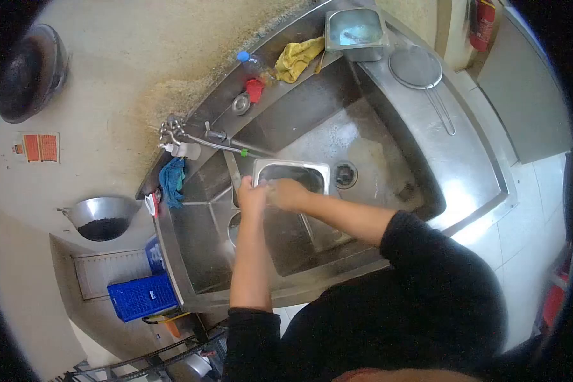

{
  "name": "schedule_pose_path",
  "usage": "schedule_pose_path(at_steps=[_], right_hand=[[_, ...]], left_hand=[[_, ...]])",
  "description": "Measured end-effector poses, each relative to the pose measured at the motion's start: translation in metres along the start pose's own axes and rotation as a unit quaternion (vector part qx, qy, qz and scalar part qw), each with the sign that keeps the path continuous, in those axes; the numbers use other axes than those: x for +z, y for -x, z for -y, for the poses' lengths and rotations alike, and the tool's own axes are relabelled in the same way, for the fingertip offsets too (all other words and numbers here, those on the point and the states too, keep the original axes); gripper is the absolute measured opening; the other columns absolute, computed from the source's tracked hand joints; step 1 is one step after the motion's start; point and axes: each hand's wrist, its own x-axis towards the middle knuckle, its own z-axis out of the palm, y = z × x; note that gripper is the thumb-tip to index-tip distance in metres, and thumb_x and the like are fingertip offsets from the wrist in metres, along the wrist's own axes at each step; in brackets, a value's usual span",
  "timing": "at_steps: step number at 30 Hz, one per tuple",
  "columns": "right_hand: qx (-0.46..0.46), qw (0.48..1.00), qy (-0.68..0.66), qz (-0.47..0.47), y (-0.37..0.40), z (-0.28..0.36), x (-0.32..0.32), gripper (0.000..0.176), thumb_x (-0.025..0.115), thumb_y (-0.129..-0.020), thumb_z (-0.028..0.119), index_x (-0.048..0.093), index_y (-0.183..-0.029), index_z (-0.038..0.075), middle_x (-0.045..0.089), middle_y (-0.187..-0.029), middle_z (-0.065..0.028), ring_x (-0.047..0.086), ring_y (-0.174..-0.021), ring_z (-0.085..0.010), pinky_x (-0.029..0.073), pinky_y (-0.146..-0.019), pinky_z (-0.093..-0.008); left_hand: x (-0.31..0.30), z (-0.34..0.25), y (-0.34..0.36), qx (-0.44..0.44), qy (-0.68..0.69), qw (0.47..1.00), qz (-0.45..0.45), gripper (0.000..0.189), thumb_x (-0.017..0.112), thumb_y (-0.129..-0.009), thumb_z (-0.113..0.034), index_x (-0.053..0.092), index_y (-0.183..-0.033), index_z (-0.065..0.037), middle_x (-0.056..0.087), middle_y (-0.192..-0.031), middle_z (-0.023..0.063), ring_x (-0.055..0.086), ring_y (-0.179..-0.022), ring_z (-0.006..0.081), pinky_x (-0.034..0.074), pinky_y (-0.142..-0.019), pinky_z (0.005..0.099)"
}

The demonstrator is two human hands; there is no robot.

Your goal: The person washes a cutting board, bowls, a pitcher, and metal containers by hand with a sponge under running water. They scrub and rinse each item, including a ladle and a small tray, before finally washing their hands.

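My left hand and my right hand are close together over the near edge of a rectangular steel pan in the sink. The fingers of my left hand are bent near the pan's left corner; what they hold, if anything, is not clear. My right hand is blurred, its fingers pointing toward the left one. Just beyond the hands, the faucet spout with a green band reaches over the basin. A round metal rim shows partly behind my left forearm.
A strainer and a steel container of liquid rest on the sink's far rim, near a yellow cloth. A blue cloth hangs at the left edge. Below it stands a blue basket. A drain lies in the right basin.
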Motion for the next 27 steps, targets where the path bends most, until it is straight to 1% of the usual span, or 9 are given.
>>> schedule_pose_path(at_steps=[5,11,12,15,17,19,20,24,27], right_hand=[[-0.277,0.938,0.187,-0.086,0.051,-0.007,-0.027,0.031,0.054,-0.077,0.018,0.055,-0.107,0.009,0.055,-0.111,-0.0128,0.051,-0.098,-0.0316,0.043,-0.081,-0.0383],[-0.223,0.962,0.021,-0.156,0.055,-0.010,-0.002,0.031,0.053,-0.079,0.017,0.055,-0.109,0.013,0.053,-0.109,-0.0097,0.049,-0.099,-0.0260,0.045,-0.080,-0.0342],[-0.343,0.914,0.131,-0.173,0.057,-0.004,-0.001,0.031,0.052,-0.081,0.019,0.054,-0.111,0.014,0.054,-0.107,-0.0093,0.050,-0.098,-0.0257,0.045,-0.080,-0.0338],[-0.322,0.895,0.204,-0.233,0.052,-0.010,-0.031,0.030,0.052,-0.081,0.020,0.055,-0.110,0.012,0.056,-0.105,-0.0087,0.053,-0.093,-0.0260,0.046,-0.078,-0.0345],[-0.277,0.918,0.156,-0.236,0.046,-0.012,-0.034,0.028,0.051,-0.080,0.017,0.056,-0.107,0.010,0.057,-0.102,-0.0086,0.055,-0.085,-0.0264,0.048,-0.073,-0.0355],[-0.058,0.961,0.185,-0.198,0.037,-0.019,-0.027,0.023,0.052,-0.078,0.015,0.058,-0.098,0.006,0.058,-0.095,-0.0091,0.057,-0.081,-0.0266,0.049,-0.066,-0.0362],[-0.282,0.890,0.196,-0.300,0.045,-0.009,-0.017,0.017,0.054,-0.075,0.013,0.058,-0.089,0.004,0.057,-0.089,-0.0113,0.056,-0.079,-0.0278,0.048,-0.064,-0.0364],[-0.414,0.881,0.090,-0.213,0.052,-0.001,0.011,0.020,0.056,-0.067,0.009,0.058,-0.087,0.006,0.055,-0.083,-0.0108,0.054,-0.072,-0.0273,0.047,-0.061,-0.0365],[-0.320,0.874,0.227,-0.287,0.041,-0.008,-0.010,0.022,0.058,-0.066,0.009,0.057,-0.088,0.007,0.054,-0.081,-0.0101,0.054,-0.071,-0.0262,0.047,-0.059,-0.0358]], left_hand=[[-0.022,-0.028,0.024,-0.149,0.340,0.928,-0.022,0.015,0.051,-0.078,-0.001,0.050,-0.094,-0.002,0.056,-0.085,0.0085,0.056,-0.072,0.0184,0.046,-0.064,0.0316],[0.002,-0.007,0.036,-0.279,0.540,0.794,-0.021,0.009,0.051,-0.076,-0.005,0.048,-0.084,-0.001,0.055,-0.084,0.0107,0.057,-0.072,0.0232,0.048,-0.061,0.0377],[0.004,0.001,0.040,-0.271,0.478,0.835,-0.027,0.009,0.051,-0.072,-0.006,0.047,-0.080,-0.002,0.054,-0.083,0.0103,0.056,-0.073,0.0228,0.048,-0.061,0.0388],[0.003,0.010,0.048,-0.265,0.554,0.783,-0.098,0.010,0.049,-0.070,-0.006,0.048,-0.079,-0.002,0.053,-0.082,0.0095,0.056,-0.073,0.0232,0.048,-0.061,0.0390],[-0.001,0.012,0.054,-0.243,0.549,0.792,-0.112,0.011,0.048,-0.070,-0.007,0.048,-0.080,-0.002,0.053,-0.082,0.0096,0.056,-0.074,0.0245,0.048,-0.062,0.0395],[-0.002,0.008,0.053,-0.214,0.545,0.802,-0.120,0.013,0.048,-0.070,-0.007,0.048,-0.081,-0.002,0.053,-0.082,0.0096,0.057,-0.075,0.0258,0.049,-0.064,0.0401],[-0.001,0.004,0.052,-0.274,0.564,0.766,-0.139,0.014,0.049,-0.068,-0.005,0.049,-0.082,-0.001,0.052,-0.077,0.0084,0.055,-0.067,0.0240,0.049,-0.061,0.0393],[-0.005,-0.011,0.067,-0.305,0.632,0.710,-0.050,0.012,0.048,-0.070,-0.007,0.050,-0.081,-0.003,0.052,-0.076,0.0082,0.055,-0.067,0.0233,0.049,-0.064,0.0379],[-0.007,0.001,0.071,-0.304,0.640,0.704,-0.045,0.015,0.043,-0.075,-0.011,0.049,-0.085,-0.001,0.055,-0.083,0.0113,0.057,-0.076,0.0244,0.050,-0.067,0.0390]])
